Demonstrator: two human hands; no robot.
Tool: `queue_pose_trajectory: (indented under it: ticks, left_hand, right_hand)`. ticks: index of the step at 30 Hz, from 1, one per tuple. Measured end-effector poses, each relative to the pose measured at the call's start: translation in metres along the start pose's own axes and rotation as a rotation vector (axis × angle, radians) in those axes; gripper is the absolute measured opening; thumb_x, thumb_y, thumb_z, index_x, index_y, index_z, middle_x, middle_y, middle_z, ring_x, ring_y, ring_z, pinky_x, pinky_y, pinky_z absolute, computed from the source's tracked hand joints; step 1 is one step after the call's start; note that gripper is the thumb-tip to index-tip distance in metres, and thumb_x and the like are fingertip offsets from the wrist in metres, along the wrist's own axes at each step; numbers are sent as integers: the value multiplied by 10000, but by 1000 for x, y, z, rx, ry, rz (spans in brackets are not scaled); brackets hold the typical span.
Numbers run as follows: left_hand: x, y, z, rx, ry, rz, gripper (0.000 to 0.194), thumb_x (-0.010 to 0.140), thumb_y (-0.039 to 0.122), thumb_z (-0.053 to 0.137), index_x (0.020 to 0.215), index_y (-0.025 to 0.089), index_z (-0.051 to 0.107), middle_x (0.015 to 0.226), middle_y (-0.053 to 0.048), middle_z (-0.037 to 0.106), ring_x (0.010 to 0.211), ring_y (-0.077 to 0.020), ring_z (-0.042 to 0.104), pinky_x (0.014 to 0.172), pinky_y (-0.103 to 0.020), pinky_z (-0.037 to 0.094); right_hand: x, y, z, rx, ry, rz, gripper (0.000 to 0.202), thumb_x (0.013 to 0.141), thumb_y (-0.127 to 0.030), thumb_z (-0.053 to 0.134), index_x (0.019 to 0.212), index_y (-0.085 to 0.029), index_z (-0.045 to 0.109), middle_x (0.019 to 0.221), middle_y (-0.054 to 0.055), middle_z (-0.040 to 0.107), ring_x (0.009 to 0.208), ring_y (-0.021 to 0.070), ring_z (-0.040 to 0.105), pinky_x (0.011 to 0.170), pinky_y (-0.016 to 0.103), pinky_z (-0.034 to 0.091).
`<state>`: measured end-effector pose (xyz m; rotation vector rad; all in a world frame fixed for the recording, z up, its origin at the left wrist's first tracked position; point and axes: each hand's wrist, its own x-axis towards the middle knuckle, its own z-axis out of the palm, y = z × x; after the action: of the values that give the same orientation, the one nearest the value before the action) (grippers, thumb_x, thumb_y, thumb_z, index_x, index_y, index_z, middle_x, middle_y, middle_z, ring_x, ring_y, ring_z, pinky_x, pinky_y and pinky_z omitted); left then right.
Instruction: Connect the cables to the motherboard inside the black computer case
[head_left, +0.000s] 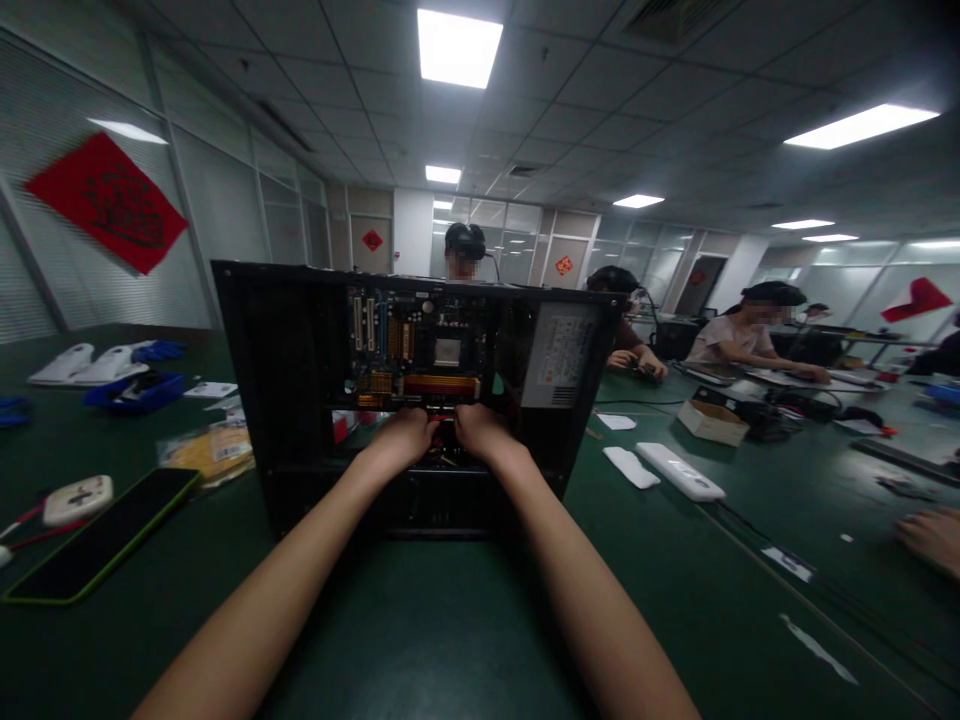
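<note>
An open black computer case stands on the green table, its open side facing me. Inside it hang a motherboard with a gold-and-red memory module near its lower edge, and a power supply with a white label at the upper right. My left hand and my right hand reach into the case just below the motherboard, close together. Their fingers are curled and closed. Dark parts and some thin cables show between and under them; whatever the fingertips grip is hidden.
A phone, a yellow packet and a blue tray lie at left. To the right are a white power strip and a small cardboard box. Other people sit around the table; one person's hand rests at the right edge.
</note>
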<state>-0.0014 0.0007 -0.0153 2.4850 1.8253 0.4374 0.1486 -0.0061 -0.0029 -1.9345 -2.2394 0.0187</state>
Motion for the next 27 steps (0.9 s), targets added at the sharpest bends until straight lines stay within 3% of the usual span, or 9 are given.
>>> queue_pose_trajectory:
  ticks: [8,11,14,18,22,27]
  left_hand:
    - [-3,3,-3,25,-2,-5,397,986,390,420,1103,112,677,1120,-195,702,1026,-277,676,830,-316,488]
    - [-10,9,-10,97,78,-57,389,959,427,463,1090,121,665,1090,-192,704,1010,-313,672,800,-354,497]
    - [-15,12,-17,132,167,-11,301,942,379,507,1105,158,630,1067,-148,705,1003,-295,665,804,-345,491]
    - [-14,10,-18,87,114,89,207,946,299,506,1076,182,617,1048,-126,700,986,-269,667,802,-325,479]
    - [-9,6,-13,48,44,94,214,939,287,514,1111,184,588,1068,-129,695,982,-270,670,767,-315,476]
    - [-7,5,-10,77,41,107,205,950,274,468,1102,188,574,1039,-130,694,939,-275,676,723,-316,467]
  right_hand:
    - [-1,2,3,15,6,-14,345,1004,-224,391,1128,-137,700,1108,185,703,1015,277,687,789,317,506]
    - [-5,2,3,28,21,-33,358,1022,-248,375,1120,-140,701,1086,178,708,992,264,693,786,305,498]
    - [-9,1,1,28,40,-53,362,1029,-263,378,1094,-136,710,1064,172,713,961,248,699,773,280,489]
    - [-11,-2,-1,18,61,-67,343,1017,-269,415,1074,-132,725,1065,172,713,959,239,695,776,265,481]
    - [-12,-3,0,6,109,-99,344,1013,-294,419,1066,-148,727,1043,155,720,939,234,695,768,268,483]
    - [-10,-3,2,-22,142,-114,345,994,-307,428,1032,-153,735,1017,145,725,903,226,698,733,259,480]
